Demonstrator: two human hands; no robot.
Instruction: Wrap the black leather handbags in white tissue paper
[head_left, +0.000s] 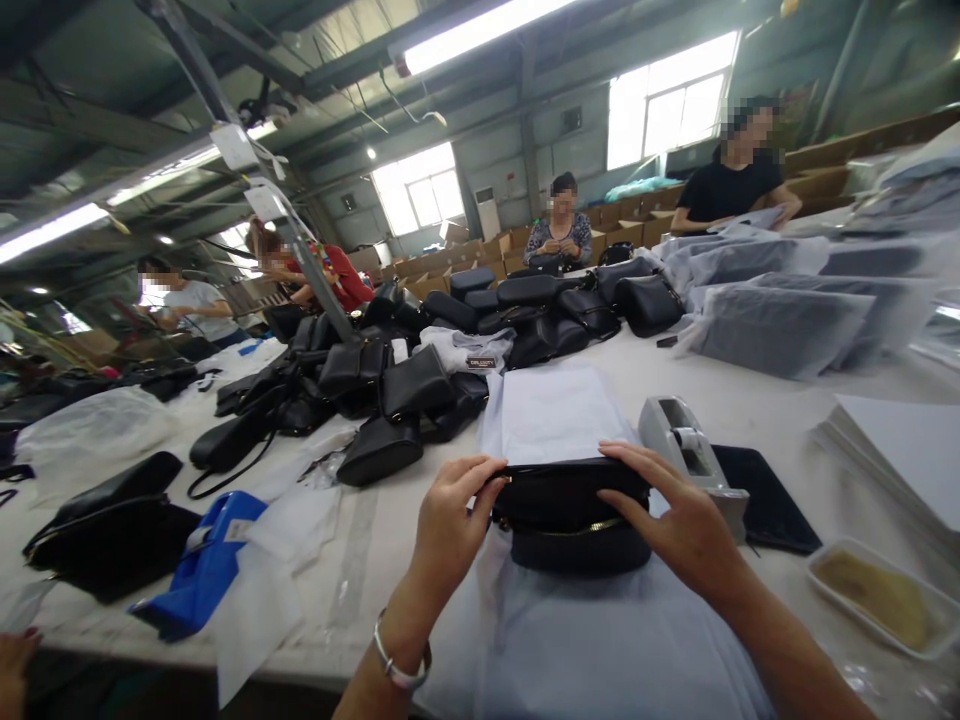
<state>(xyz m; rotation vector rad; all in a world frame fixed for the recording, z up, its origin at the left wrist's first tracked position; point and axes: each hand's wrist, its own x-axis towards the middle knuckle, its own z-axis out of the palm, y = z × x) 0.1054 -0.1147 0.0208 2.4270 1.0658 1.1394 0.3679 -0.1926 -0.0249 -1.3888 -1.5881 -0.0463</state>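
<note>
A black bag (581, 555) stands on white wrapping paper (615, 640) at the near side of the table (637, 370), directly in front of the person. Its surface is plain and dark, with a soft, dull sheen along the lower front. The body is wider than it is tall, and its bottom corners are rounded. A gold-toned zipper (596, 527) crosses the front, its metal teeth showing most clearly toward the right, where they catch the light. Above it the material is so dark that its folds are hard to make out. The top edge runs nearly straight between the two hands, and a small gold-coloured glint shows near the upper left corner.

The left hand (454, 515) pinches the left end of that top edge between thumb and fingers. The right hand (686, 520) grips the right end, fingers laid over the edge and thumb against the near face. A white sheet (559, 410) lies just behind the bag, with a grey tape dispenser (679, 440) beside it to the right. Many other black bags (420, 380) are heaped farther back.
</note>
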